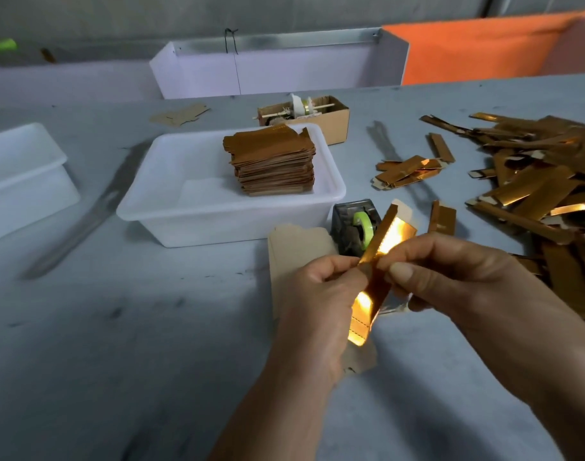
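I hold a shiny gold card box blank (374,277) upright above the grey table, slanting from upper right to lower left. My left hand (321,294) pinches its left edge near the middle. My right hand (450,274) grips the right side, thumb pressed on the front. Its plain brown underside shows at the lower end. A flat brown card blank (294,251) lies on the table behind my left hand.
A white plastic tub (191,207) holds a stack of gold blanks (274,161). A tape dispenser with green tape (357,227) stands just beyond my hands. A loose heap of folded gold pieces (534,181) covers the right. A cardboard box (321,118) and another white tub (21,174) sit farther off.
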Demonstrator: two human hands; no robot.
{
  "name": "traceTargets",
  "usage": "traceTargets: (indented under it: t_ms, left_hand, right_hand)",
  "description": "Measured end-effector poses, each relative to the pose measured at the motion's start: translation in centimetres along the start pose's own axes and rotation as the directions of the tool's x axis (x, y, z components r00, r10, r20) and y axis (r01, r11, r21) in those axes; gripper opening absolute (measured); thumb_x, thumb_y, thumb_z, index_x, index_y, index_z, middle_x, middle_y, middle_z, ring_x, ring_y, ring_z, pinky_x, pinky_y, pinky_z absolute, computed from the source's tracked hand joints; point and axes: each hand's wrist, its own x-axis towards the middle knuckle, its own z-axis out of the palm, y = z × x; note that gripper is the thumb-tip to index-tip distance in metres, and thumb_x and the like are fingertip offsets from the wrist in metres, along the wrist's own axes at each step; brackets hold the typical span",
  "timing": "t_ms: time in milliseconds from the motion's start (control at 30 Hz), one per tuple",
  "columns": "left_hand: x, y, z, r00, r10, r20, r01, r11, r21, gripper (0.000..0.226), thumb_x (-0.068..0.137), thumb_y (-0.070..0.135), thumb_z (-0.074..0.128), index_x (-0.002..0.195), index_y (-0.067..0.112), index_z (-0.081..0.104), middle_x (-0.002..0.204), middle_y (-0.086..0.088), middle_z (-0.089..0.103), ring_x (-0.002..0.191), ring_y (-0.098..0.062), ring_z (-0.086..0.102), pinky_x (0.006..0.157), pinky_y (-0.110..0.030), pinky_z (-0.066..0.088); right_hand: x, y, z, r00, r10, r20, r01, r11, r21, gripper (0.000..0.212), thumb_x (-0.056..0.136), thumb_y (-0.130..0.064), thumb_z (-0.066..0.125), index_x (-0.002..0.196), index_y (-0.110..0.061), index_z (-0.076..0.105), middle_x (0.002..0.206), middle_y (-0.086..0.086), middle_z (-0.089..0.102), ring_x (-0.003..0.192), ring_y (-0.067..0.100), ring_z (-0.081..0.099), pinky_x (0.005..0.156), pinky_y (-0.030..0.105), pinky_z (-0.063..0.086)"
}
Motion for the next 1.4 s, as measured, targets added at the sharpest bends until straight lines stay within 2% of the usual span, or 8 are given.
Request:
traceTargets:
  t_ms: [67, 367, 567, 733, 1000, 1133, 1300, 1400]
  left_hand:
    - [-0.1, -0.1, -0.1, 0.999, 0.024, -0.027, -0.025, 1.000, -0.006, 0.007, 0.084, 0.023, 0.070, 0.089, 0.020, 0.075, 0.077, 0.001, 0.074, 0.077, -0.020, 0.068, 0.060, -0.029, 0.047]
    - [-0.6, -0.5, 0.2, 0.981, 0.176, -0.083, -0.175, 0.984, 0.023, 0.010, 0.085, 0.018, 0.070, 0.078, 0.024, 0.075, 0.072, 0.004, 0.074, 0.067, -0.012, 0.067, 0.059, -0.025, 0.048]
    - [-0.7, -0.5, 0.0, 0.982, 0.188, -0.005, -0.188, 0.982, 0.000, 0.009, 0.084, 0.018, 0.071, 0.083, 0.026, 0.076, 0.078, 0.003, 0.075, 0.073, -0.014, 0.069, 0.066, -0.029, 0.051]
    - [-0.6, -0.4, -0.3, 0.981, 0.180, 0.075, -0.176, 0.983, -0.059, 0.010, 0.070, 0.029, 0.072, 0.079, 0.029, 0.077, 0.080, 0.003, 0.075, 0.073, -0.009, 0.070, 0.068, -0.024, 0.054]
    - [-0.6, -1.0, -0.7, 0.981, 0.133, 0.141, -0.128, 0.991, -0.039, 0.036, 0.065, 0.049, 0.067, 0.092, 0.026, 0.075, 0.084, 0.002, 0.074, 0.075, -0.012, 0.066, 0.059, -0.022, 0.048]
    - [-0.6, -1.2, -0.8, 0.983, 0.072, 0.171, -0.065, 0.997, -0.047, 0.025, 0.074, 0.047, 0.069, 0.085, 0.025, 0.073, 0.075, 0.006, 0.070, 0.069, -0.010, 0.063, 0.057, -0.022, 0.046]
    - [-0.6, -1.3, -0.3, 0.998, -0.003, 0.060, 0.011, 0.991, -0.135, 0.013, 0.087, 0.030, 0.066, 0.080, 0.021, 0.073, 0.068, 0.004, 0.068, 0.064, -0.011, 0.063, 0.056, -0.025, 0.048]
    - [-1.1, -1.7, 0.7, 0.993, 0.084, -0.084, -0.092, 0.991, -0.096, 0.014, 0.091, 0.027, 0.062, 0.082, 0.022, 0.071, 0.067, 0.007, 0.068, 0.064, -0.009, 0.063, 0.054, -0.020, 0.047]
  right_hand:
    - [0.5, 0.1, 0.2, 1.000, 0.012, -0.011, -0.012, 1.000, 0.003, 0.014, 0.079, -0.021, 0.059, 0.077, -0.022, 0.073, 0.073, -0.005, 0.070, 0.063, 0.000, 0.062, 0.050, 0.006, 0.043]
    - [1.4, 1.1, 0.7, 0.998, -0.040, -0.054, 0.037, 0.998, -0.058, 0.018, 0.086, -0.011, 0.055, 0.083, -0.021, 0.071, 0.074, -0.004, 0.067, 0.066, 0.000, 0.060, 0.053, 0.007, 0.044]
    - [1.7, 1.4, 0.5, 0.997, -0.069, -0.046, 0.063, 0.992, -0.112, 0.019, 0.086, -0.010, 0.055, 0.084, -0.025, 0.069, 0.075, -0.008, 0.066, 0.068, -0.002, 0.059, 0.053, 0.007, 0.044]
    - [1.9, 1.4, 0.4, 0.995, -0.080, -0.062, 0.071, 0.987, -0.147, 0.038, 0.084, -0.008, 0.059, 0.106, -0.039, 0.055, 0.074, -0.007, 0.063, 0.068, 0.001, 0.061, 0.053, 0.008, 0.045]
    - [1.7, 1.7, 1.3, 0.964, -0.132, -0.232, 0.001, 0.871, -0.491, 0.050, 0.082, -0.025, 0.067, 0.122, -0.035, 0.039, 0.073, -0.009, 0.063, 0.066, 0.002, 0.062, 0.054, 0.015, 0.047]
    - [1.4, 1.7, 1.7, 0.949, -0.177, -0.262, 0.000, 0.828, -0.561, 0.052, 0.080, -0.027, 0.068, 0.124, -0.029, 0.039, 0.072, -0.010, 0.061, 0.066, 0.001, 0.059, 0.052, 0.013, 0.042]
    - [1.2, 1.7, 2.3, 0.933, -0.239, -0.269, 0.023, 0.786, -0.618, 0.043, 0.080, -0.027, 0.068, 0.109, -0.030, 0.037, 0.071, -0.013, 0.059, 0.066, -0.002, 0.057, 0.050, 0.011, 0.038]
    - [1.1, 1.7, 2.7, 0.933, -0.233, -0.272, 0.023, 0.797, -0.603, 0.040, 0.079, -0.026, 0.069, 0.101, -0.031, 0.035, 0.071, -0.015, 0.058, 0.068, -0.003, 0.057, 0.051, 0.011, 0.039]
